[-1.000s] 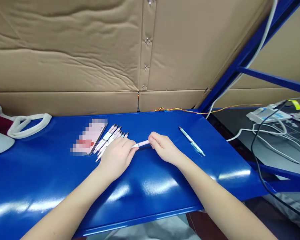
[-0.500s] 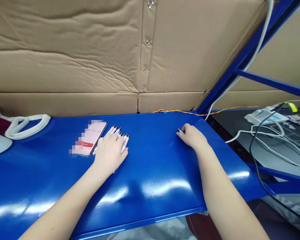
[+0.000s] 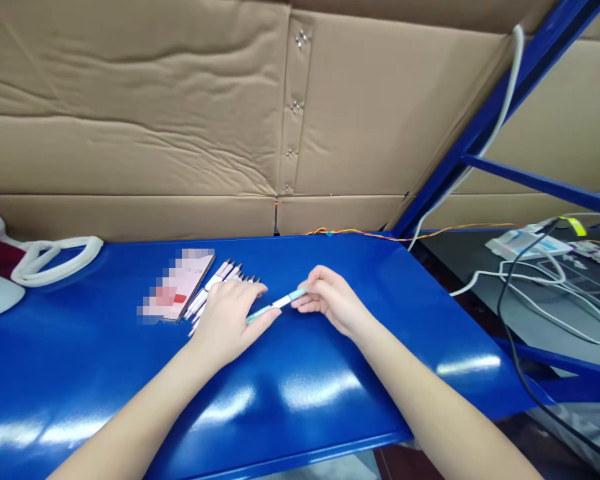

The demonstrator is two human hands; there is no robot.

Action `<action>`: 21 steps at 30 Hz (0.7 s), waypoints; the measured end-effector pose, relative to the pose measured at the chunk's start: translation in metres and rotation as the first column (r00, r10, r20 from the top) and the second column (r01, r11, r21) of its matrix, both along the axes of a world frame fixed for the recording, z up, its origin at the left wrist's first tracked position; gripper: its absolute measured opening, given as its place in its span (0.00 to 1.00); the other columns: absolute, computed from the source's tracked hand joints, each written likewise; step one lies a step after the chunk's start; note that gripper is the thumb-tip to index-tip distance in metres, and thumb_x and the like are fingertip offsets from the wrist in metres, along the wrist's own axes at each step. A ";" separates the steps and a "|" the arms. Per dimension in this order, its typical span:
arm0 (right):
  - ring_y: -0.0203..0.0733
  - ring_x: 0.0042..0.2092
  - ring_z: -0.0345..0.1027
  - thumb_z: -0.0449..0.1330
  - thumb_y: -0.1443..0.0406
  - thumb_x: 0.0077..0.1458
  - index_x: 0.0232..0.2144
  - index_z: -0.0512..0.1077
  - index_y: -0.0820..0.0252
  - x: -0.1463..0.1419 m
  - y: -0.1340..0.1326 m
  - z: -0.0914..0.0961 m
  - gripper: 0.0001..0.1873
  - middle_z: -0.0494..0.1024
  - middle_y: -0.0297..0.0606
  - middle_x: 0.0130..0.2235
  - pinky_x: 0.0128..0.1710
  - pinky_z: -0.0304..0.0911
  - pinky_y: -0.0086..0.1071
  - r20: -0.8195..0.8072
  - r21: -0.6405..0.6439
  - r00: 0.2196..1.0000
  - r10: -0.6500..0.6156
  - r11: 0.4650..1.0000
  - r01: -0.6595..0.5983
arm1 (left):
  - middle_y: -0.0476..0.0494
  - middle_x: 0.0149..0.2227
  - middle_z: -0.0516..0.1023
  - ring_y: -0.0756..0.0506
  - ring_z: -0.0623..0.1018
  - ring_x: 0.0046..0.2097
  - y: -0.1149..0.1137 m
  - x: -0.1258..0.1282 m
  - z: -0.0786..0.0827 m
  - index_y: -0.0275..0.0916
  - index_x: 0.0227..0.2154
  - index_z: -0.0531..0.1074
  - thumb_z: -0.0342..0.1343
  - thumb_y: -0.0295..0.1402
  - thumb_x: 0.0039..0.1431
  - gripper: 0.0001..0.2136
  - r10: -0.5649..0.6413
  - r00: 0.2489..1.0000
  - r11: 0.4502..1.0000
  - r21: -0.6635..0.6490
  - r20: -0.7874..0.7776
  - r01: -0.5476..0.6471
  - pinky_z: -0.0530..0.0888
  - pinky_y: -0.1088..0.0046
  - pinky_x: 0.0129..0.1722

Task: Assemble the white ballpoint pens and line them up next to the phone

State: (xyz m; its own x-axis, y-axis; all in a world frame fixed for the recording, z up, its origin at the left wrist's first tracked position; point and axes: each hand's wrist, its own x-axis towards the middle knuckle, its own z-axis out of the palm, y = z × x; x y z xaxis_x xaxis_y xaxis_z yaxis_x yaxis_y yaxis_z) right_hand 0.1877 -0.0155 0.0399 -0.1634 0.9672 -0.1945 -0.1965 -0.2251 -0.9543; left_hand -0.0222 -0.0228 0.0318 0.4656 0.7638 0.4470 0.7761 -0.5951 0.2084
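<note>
My right hand (image 3: 325, 297) pinches one end of a pale green and white pencil (image 3: 282, 302) between thumb and fingers. The pencil slants down to the left, its far end lying along the thumb of my left hand (image 3: 233, 313). That left thumb is spread from the fingers, with a gap between them, and touches the pencil. Beneath and behind the left hand, several white pencils (image 3: 198, 305) with dark bands lie side by side, brown sharpened tips pointing away. The left hand covers part of them.
A phone (image 3: 187, 290) showing a timer, partly pixelated, lies left of the pencils on the blue table (image 3: 105, 353). A white-trimmed object (image 3: 60, 260) sits far left. Cardboard (image 3: 130, 147) walls the back. Cables (image 3: 510, 273) and a blue frame (image 3: 455, 147) are at right.
My right hand has come left across the table with the green and white pencil, up to my left hand. The left thumb has spread out beside the pencil's end.
</note>
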 end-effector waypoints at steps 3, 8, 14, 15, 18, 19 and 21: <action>0.38 0.33 0.76 0.63 0.62 0.46 0.28 0.59 0.59 -0.006 -0.004 -0.005 0.15 0.77 0.34 0.29 0.31 0.70 0.28 -0.042 -0.008 0.992 0.121 0.993 -0.122 | 0.45 0.35 0.78 0.45 0.75 0.37 0.001 0.000 -0.001 0.40 0.39 0.71 0.47 0.40 0.62 0.12 -0.090 0.996 0.996 0.007 -0.002 0.090 0.67 0.66 0.41; 0.35 0.30 0.71 0.55 0.54 0.55 0.30 0.64 0.61 0.005 -0.001 -0.004 0.15 0.75 0.37 0.30 0.24 0.65 0.25 0.295 0.112 0.938 0.180 0.969 -0.221 | 0.44 0.35 0.77 0.46 0.75 0.37 0.005 -0.004 0.003 0.38 0.38 0.70 0.45 0.34 0.64 0.10 -0.141 0.989 0.986 0.085 -0.049 0.145 0.69 0.69 0.37; 0.30 0.23 0.59 0.45 0.54 0.60 0.22 0.64 0.61 0.005 -0.004 0.000 0.21 0.65 0.30 0.21 0.24 0.57 0.25 0.630 0.174 0.758 0.167 0.921 -0.347 | 0.43 0.36 0.75 0.46 0.75 0.37 0.002 -0.004 0.005 0.39 0.38 0.71 0.47 0.35 0.63 0.10 -0.111 0.986 0.979 0.155 -0.128 0.131 0.69 0.72 0.33; 0.31 0.23 0.58 0.45 0.54 0.61 0.21 0.63 0.61 0.002 -0.005 -0.001 0.22 0.63 0.30 0.20 0.24 0.56 0.25 0.638 0.179 0.753 0.161 0.920 -0.349 | 0.44 0.36 0.75 0.46 0.75 0.36 0.001 -0.003 0.004 0.39 0.38 0.71 0.47 0.37 0.63 0.10 -0.103 0.983 0.977 0.169 -0.149 0.127 0.68 0.73 0.32; 0.31 0.22 0.54 0.44 0.54 0.61 0.20 0.60 0.59 -0.005 -0.006 -0.006 0.22 0.59 0.28 0.19 0.23 0.53 0.26 0.628 0.213 0.768 0.125 0.922 -0.324 | 0.46 0.33 0.75 0.48 0.74 0.31 -0.001 -0.001 0.002 0.41 0.37 0.72 0.46 0.39 0.63 0.12 -0.073 0.978 0.974 0.198 -0.194 0.113 0.65 0.74 0.27; 0.31 0.21 0.52 0.44 0.54 0.61 0.20 0.59 0.59 -0.007 -0.006 -0.009 0.22 0.58 0.28 0.19 0.22 0.52 0.26 0.617 0.228 0.779 0.112 0.922 -0.312 | 0.47 0.32 0.75 0.49 0.74 0.30 -0.002 -0.001 0.002 0.41 0.36 0.73 0.46 0.39 0.64 0.12 -0.063 0.978 0.975 0.199 -0.197 0.103 0.64 0.74 0.26; 0.31 0.21 0.51 0.44 0.54 0.61 0.20 0.57 0.58 -0.011 -0.006 -0.013 0.21 0.56 0.27 0.19 0.23 0.51 0.26 0.595 0.259 0.799 0.082 0.922 -0.288 | 0.48 0.30 0.75 0.49 0.74 0.30 -0.003 -0.001 0.002 0.41 0.35 0.73 0.45 0.38 0.64 0.12 -0.055 0.981 0.979 0.185 -0.184 0.089 0.63 0.74 0.26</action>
